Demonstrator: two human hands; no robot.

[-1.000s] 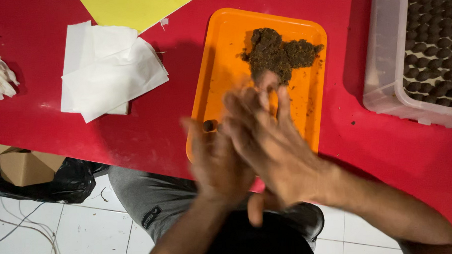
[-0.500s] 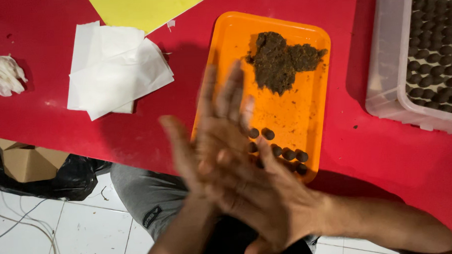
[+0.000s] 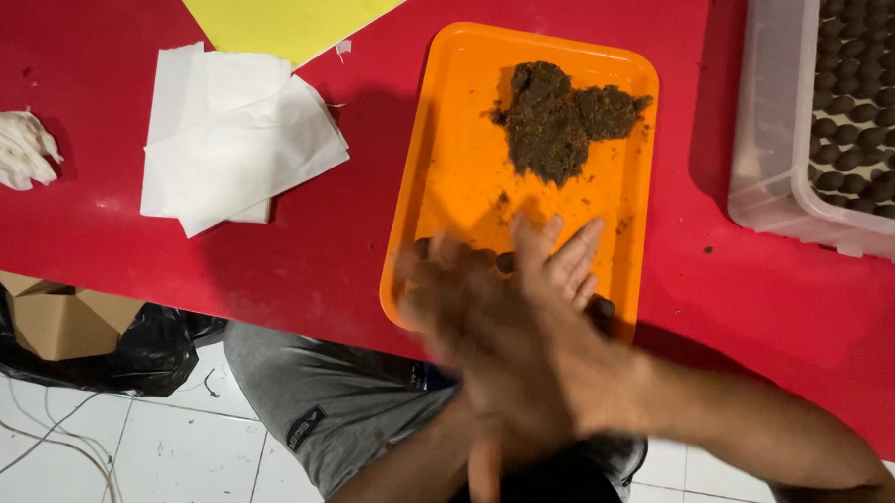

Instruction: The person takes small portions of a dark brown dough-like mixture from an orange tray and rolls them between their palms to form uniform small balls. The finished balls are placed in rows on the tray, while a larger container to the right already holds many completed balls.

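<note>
My two hands are pressed palm to palm over the near end of an orange tray (image 3: 433, 133) and blurred by motion. My right hand (image 3: 490, 329) lies on top with its fingers pointing left. The fingertips of my left hand (image 3: 572, 262) stick out beneath it, pointing up and right. Whatever lies between the palms is hidden. A lump of dark brown paste (image 3: 562, 124) sits at the tray's far end. Small dark balls (image 3: 504, 262) lie along the tray's near edge, mostly covered by my hands.
A clear plastic box (image 3: 762, 171) filled with rows of dark balls (image 3: 859, 98) stands at the right on the red table (image 3: 121, 263). White paper sheets (image 3: 235, 140), a yellow sheet (image 3: 290, 14) and a crumpled tissue (image 3: 8, 148) lie to the left. A cardboard box (image 3: 63, 324) and black bag (image 3: 153, 351) sit below.
My hands keep sliding against each other, palms together, and have shifted slightly up over the tray's near edge. The row of small balls, visible half a second ago, is now mostly covered.
</note>
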